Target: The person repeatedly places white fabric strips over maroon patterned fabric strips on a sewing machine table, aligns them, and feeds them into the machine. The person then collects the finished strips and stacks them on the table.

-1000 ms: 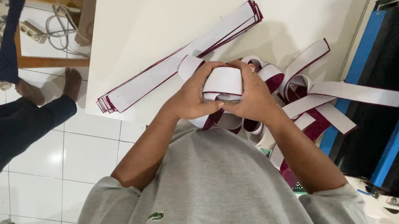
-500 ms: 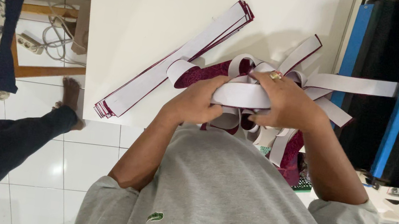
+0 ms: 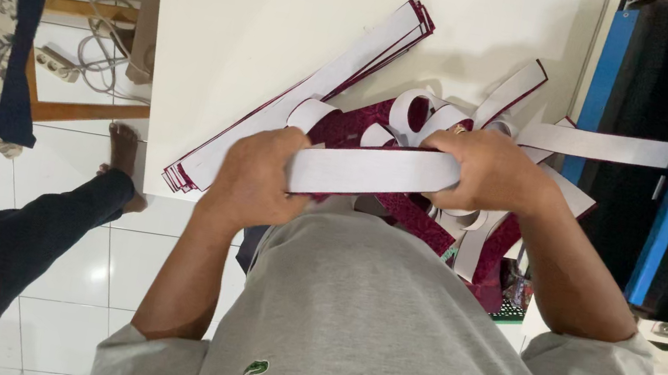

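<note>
A white strip with a maroon back (image 3: 372, 171) is stretched flat between both hands, just above the table's near edge. My left hand (image 3: 254, 176) grips its left end and my right hand (image 3: 491, 171) grips its right end. Behind them lies a heap of curled white and maroon strips (image 3: 415, 120). A flat stack of long strips (image 3: 313, 92) runs diagonally across the white table (image 3: 238, 6), from its near left edge toward the far middle.
A black and blue machine (image 3: 666, 149) stands at the table's right side, with one strip reaching into it. Another person's dark-trousered leg and bare foot (image 3: 122, 156) rest on the white tiled floor at left. A power strip with cables (image 3: 61, 63) lies beyond.
The strip was curled into a loop between my hands a second ago. My hands have moved apart and pulled it out straight.
</note>
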